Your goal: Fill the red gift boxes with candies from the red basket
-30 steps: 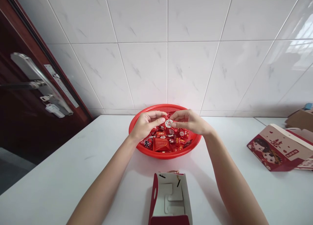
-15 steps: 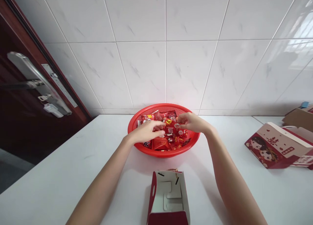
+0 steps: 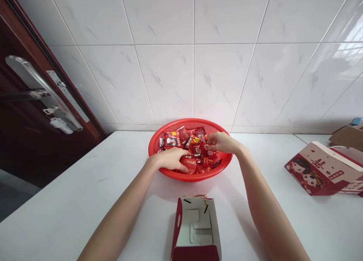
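A red oval plastic basket (image 3: 154, 145) stands against the wall, filled with wrapped candies (image 3: 171, 140), mostly red. My left hand (image 3: 171, 159) is in the front left of it, its thumb and fingers closed about a shiny red candy packet (image 3: 190, 164); the fingertips are partly hidden. At the basket's right side my right hand (image 3: 220, 142) pinches a small red wrapped candy (image 3: 206, 147) between thumb and fingers. Nearer to me, between my forearms, an open dark red carton (image 3: 197, 253) shows its white inside, with a gold cord at its far end.
On the right of the white table (image 3: 113, 193) a printed red and cream gift box (image 3: 314, 170) lies beside other cartons (image 3: 346, 138). A tiled wall (image 3: 170, 79) rises behind. To the left is a dark red door with a metal handle (image 3: 42, 91) and hanging keys.
My left hand has moved down and a little left, from above the candies onto the red packet. The right hand stays at nearly the same spot. The view has shifted slightly.
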`<action>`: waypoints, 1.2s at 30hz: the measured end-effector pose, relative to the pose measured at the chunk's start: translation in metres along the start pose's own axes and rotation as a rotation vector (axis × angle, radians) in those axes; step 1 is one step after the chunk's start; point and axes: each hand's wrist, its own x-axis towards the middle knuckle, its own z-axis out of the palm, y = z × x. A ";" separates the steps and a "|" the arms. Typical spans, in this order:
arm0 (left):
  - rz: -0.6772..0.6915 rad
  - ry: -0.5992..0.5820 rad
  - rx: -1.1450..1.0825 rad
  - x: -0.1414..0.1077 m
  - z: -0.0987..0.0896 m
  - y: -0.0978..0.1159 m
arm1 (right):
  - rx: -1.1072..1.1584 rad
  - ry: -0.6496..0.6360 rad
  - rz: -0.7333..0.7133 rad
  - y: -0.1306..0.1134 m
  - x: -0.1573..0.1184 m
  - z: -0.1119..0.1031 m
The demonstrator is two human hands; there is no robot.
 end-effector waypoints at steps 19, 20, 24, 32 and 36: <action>0.148 0.431 -0.437 0.009 -0.001 -0.014 | 0.322 0.029 -0.098 0.001 -0.005 -0.008; 0.153 0.448 -0.470 0.010 -0.001 -0.014 | 0.340 0.030 -0.105 0.001 -0.005 -0.008; 0.116 0.527 -0.485 0.011 -0.001 -0.018 | 0.337 0.008 -0.101 0.002 -0.005 -0.008; -0.121 0.768 -0.002 0.008 -0.003 -0.020 | 0.187 -0.036 -0.076 0.001 -0.005 -0.005; 0.078 0.285 0.016 0.002 -0.005 -0.013 | 0.163 -0.058 -0.066 -0.002 -0.005 -0.003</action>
